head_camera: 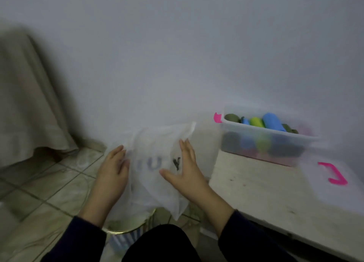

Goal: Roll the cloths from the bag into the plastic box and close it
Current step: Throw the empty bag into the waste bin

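The white plastic bag [155, 163], limp, flat-looking and faintly lettered, sits low at centre between my left hand [112, 171] and right hand [185, 169], both pressing it with straight, open fingers and gripping nothing. To the right, the clear plastic box [262, 141] on the pale table [256, 190] holds rolled cloths [272, 122], blue, green and olive. I judge the rolling done; next comes fitting the pink-latched lid [332, 173] lying near it.
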